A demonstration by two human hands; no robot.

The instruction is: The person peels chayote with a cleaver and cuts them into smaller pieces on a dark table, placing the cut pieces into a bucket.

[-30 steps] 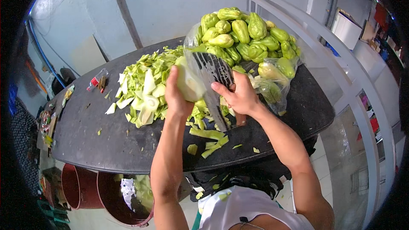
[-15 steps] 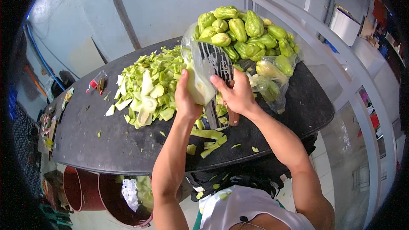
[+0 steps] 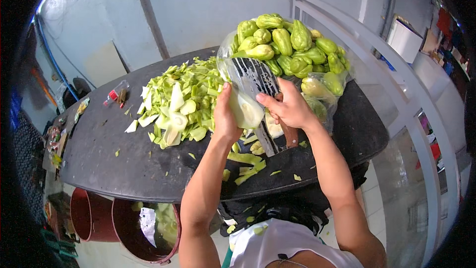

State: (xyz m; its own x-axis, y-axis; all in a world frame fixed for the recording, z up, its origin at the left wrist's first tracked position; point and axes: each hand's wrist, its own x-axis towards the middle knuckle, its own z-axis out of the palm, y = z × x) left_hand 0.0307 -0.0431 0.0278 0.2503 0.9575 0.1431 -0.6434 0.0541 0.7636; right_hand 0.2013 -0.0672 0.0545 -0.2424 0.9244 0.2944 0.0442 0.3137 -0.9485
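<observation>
My left hand (image 3: 228,114) is closed around a peeled, pale green chayote (image 3: 246,110), its thumb along the side. In my right hand (image 3: 292,104) is a broad, dark-bladed knife (image 3: 254,77) with a brown wooden handle (image 3: 289,135). Wet pale smears streak its blade, which points up and away beside the chayote; whether the edge touches it I cannot tell. Partly hidden behind the knife lies a whitish chayote piece (image 3: 273,126). Left of my left hand is a heap of green peelings and cut pieces (image 3: 186,99).
Whole green chayotes (image 3: 282,42) fill a clear plastic bag on the far right of the dark table (image 3: 109,154). Loose peel strips (image 3: 250,171) lie near its front edge. Dark red tubs (image 3: 116,223) stand below left; a white railing (image 3: 404,94) runs along the right.
My hands, chayote and knife have shifted slightly right and down. The whitish piece behind the knife shows more now. The head view has moved a little.
</observation>
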